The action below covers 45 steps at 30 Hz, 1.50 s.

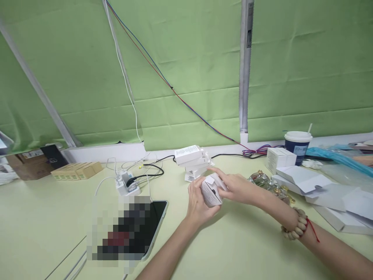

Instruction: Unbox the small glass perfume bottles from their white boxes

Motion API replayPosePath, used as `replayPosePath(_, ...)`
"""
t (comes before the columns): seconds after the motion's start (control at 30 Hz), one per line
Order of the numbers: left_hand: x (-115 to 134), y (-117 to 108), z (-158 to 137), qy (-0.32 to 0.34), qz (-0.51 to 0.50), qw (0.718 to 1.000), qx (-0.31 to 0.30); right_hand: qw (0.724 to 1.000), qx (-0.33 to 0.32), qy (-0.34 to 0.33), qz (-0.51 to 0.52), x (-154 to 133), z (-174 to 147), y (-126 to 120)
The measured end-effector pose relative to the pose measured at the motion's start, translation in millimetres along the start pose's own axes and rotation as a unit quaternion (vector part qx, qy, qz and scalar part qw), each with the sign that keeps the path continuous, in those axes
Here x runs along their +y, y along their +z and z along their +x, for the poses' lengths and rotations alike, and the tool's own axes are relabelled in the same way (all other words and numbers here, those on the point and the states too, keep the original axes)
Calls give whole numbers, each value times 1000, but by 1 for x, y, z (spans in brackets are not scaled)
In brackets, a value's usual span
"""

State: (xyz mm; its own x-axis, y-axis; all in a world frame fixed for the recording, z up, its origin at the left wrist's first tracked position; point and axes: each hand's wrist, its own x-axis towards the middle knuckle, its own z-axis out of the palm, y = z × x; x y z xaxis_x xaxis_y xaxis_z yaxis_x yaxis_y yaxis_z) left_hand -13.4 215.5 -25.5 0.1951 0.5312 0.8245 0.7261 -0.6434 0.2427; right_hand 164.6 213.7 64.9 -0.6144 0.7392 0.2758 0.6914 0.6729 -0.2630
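A small white carton [210, 192] with grey print is held above the table, its end turned up and a flap raised. My left hand [197, 202] is wrapped around its left side and bottom. On the other side, my right hand [231, 186] has its thumb at a dark round spot on the carton and its fingers along the far edge. What the thumb presses is partly hidden. Just behind the hands lies a loose stack of similar white boxes [189, 155], one with a barcode label.
To the left are a tablet [155, 221], partly blurred, a power strip [128, 184] with cables, and yellow boxes [77, 171]. On the right stand a lidded cup [297, 147] and a white box [280, 158], near flattened white cartons [309, 182] and small glassy items [264, 181].
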Motion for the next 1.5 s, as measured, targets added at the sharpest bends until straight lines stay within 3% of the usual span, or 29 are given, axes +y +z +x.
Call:
replayPosePath(0.17,-4,5,-1,-58,25,998,28,995,70,-54,-51,4,0,-3)
replayPosePath(0.43,-10,5,3,-221,-44,972,64,998,18,-59,-20,-6,-2,0)
replayPosePath(0.7,-10,3,3,-258,-77,962,49,996,65,-56,-27,-4,-1,0)
replayPosePath(0.87,-6,2,6,-272,-150,950,40,987,97,-117,-47,-5,0,6)
replayPosePath(1.13,-8,5,0,-221,-122,968,10,971,138,-170,-92,-4,0,9)
replayPosePath(1.4,-1,4,2,-104,-31,994,3,959,177,-181,-125,-3,-1,-4)
replayPosePath(1.5,1,4,3,-91,-7,996,8,956,186,-166,-153,7,1,-9)
